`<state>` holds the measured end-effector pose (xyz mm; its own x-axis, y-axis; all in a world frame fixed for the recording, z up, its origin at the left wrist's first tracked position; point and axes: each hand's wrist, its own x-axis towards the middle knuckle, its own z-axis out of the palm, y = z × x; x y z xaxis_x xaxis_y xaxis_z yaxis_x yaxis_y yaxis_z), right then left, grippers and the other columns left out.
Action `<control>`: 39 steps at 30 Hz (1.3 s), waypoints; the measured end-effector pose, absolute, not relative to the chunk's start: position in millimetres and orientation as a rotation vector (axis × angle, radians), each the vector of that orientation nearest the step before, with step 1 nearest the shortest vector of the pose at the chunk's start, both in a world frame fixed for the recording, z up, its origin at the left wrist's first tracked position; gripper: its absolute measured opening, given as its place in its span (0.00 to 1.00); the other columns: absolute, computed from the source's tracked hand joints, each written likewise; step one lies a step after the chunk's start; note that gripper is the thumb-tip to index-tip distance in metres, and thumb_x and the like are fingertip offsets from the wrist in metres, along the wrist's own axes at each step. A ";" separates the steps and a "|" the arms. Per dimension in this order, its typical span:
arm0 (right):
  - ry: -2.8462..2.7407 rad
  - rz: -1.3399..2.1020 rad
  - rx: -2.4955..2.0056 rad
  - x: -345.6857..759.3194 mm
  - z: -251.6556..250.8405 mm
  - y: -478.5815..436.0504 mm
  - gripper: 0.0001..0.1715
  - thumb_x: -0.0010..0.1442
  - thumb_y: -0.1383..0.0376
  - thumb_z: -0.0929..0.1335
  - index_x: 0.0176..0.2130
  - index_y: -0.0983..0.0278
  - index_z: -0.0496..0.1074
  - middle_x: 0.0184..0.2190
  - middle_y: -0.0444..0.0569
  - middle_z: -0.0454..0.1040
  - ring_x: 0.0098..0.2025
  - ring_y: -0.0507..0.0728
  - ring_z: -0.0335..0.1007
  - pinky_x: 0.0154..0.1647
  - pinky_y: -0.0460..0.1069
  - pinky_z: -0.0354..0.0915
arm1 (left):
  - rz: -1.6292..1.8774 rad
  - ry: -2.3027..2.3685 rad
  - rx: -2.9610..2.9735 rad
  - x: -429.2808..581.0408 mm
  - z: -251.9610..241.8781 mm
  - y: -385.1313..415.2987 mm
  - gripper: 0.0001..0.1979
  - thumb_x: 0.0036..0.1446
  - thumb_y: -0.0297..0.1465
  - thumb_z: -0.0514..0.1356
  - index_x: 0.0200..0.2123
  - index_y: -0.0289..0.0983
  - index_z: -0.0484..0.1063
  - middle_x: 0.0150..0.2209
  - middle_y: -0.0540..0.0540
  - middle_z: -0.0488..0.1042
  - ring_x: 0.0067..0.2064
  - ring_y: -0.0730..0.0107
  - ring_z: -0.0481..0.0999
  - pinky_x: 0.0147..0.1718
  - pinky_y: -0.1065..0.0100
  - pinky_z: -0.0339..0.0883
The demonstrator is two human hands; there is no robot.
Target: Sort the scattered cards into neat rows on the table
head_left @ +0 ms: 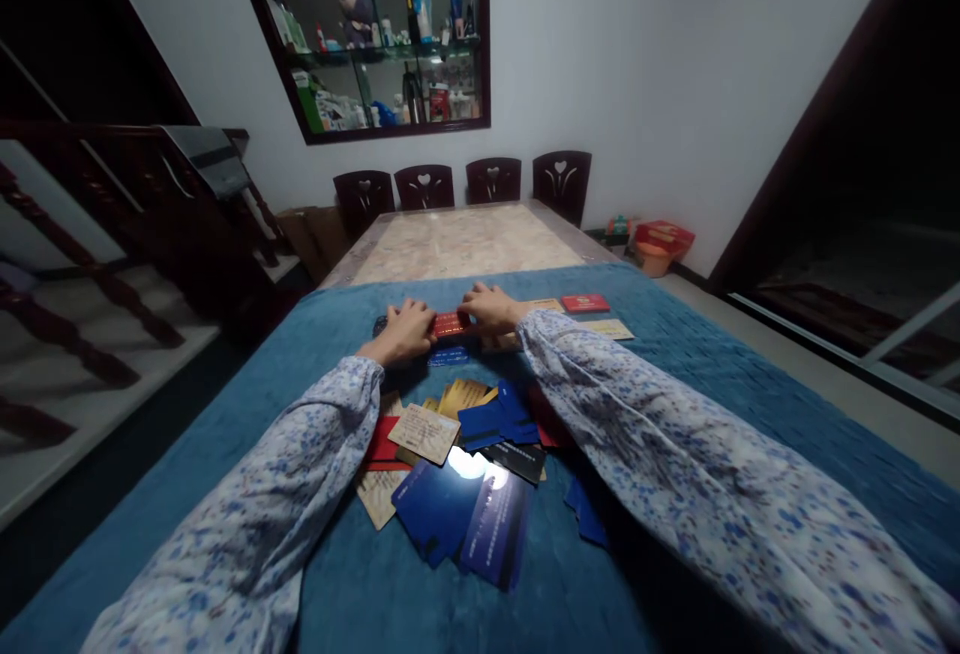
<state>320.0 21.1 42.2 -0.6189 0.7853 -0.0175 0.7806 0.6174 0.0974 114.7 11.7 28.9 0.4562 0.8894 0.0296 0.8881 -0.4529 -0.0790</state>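
My left hand [407, 330] and my right hand [487, 308] reach forward over the blue cloth, one at each end of a red card [450, 325]. The fingers of both are curled in at its ends; the fingertips are partly hidden. Just in front of that card lies a blue card [448, 357]. A dark card [380, 325] shows beyond my left hand. Nearer to me is a loose, overlapping heap of cards, with a beige card [424, 433] on top, blue cards [480, 425], a black card [517, 460] and a purple-blue card [497, 529].
Right of my hands lie a red card [586, 303] and a pale card [613, 329]. More blue cards [587, 514] sit partly under my right sleeve. The blue cloth [330, 574] covers the near table; bare marble tabletop [465, 239] and several chairs [493, 179] are beyond.
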 end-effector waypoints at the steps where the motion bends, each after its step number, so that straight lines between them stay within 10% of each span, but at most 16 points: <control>1: 2.768 0.117 1.345 318.4 42.7 23.4 0.19 0.65 0.56 0.68 0.51 0.62 0.77 0.58 0.60 0.71 0.59 0.69 0.56 0.50 0.59 0.58 | 0.034 -1.596 -2.604 114.3 28.3 14.6 0.17 0.59 0.29 0.57 0.51 0.38 0.72 0.55 0.35 0.70 0.59 0.43 0.63 0.54 0.41 0.58; 39: 2.623 0.067 1.460 298.6 16.9 68.8 0.24 0.63 0.57 0.67 0.56 0.61 0.77 0.56 0.62 0.74 0.59 0.72 0.60 0.54 0.64 0.62 | 0.312 -1.741 -2.561 118.4 12.2 72.4 0.13 0.56 0.34 0.60 0.44 0.40 0.78 0.56 0.36 0.72 0.61 0.42 0.64 0.57 0.36 0.60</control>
<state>298.6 68.8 16.9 -0.5196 0.8486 -0.0996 0.8423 0.5283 0.1065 118.4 72.4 12.2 0.3541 0.9233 -0.1487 0.9175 -0.3737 -0.1359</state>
